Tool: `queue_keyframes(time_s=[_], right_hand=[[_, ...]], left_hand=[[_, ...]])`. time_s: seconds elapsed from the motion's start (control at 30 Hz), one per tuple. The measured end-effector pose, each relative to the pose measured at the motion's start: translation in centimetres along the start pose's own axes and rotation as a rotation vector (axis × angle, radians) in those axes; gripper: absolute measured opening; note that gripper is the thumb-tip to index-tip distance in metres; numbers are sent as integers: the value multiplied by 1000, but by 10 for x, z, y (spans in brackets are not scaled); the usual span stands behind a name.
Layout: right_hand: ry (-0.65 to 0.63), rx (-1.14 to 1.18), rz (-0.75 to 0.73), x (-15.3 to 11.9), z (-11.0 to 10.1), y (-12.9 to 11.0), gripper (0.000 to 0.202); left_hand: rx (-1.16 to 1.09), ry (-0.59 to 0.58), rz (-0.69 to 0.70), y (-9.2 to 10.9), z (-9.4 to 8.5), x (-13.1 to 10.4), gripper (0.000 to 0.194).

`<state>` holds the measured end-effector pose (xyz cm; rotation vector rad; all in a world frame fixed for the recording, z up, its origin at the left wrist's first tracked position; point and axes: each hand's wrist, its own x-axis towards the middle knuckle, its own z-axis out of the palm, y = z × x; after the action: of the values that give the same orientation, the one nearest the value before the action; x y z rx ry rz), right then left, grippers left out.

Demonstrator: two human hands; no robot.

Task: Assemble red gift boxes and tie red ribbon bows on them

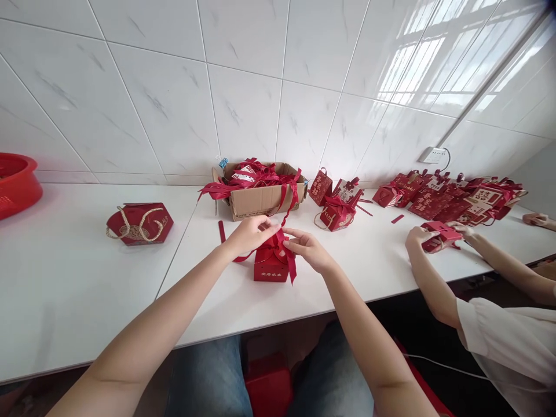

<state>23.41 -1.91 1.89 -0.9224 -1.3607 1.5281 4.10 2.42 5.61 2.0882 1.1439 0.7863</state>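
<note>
A small red gift box [270, 271] with gold lettering on its front stands upright on the white table before me. A red ribbon [291, 267] lies over its top, one end hanging down the right side and another trailing left. My left hand [254, 233] is closed at the top left of the box, pinching the ribbon. From the right, my right hand [306, 248] pinches the ribbon at the box's top, thumb and fingers close together. The ribbon between both hands is partly hidden by the fingers.
Behind my hands stands a cardboard box [260, 201] full of red ribbons. A red hexagonal box [143, 224] with rope handles sits left; a red basket [17, 188] is beyond it. Finished-looking red boxes [339, 213] stand right. A co-worker's hands [419, 236] hold another red box.
</note>
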Motion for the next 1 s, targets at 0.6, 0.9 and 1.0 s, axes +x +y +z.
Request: queue_keyframes(time_s=[0.6,0.9,1.0], right_hand=[[367,-486,-204,16,10,30,25],[37,-259,-97,2,-2,29,34],[-11,-236,-18,3,-5,23,34]], left_hand=[[35,39,75,-5,5,-4,30],[241,-73,10,-17,8,-23,18],[255,-73,-4,-19,11,-21,20]])
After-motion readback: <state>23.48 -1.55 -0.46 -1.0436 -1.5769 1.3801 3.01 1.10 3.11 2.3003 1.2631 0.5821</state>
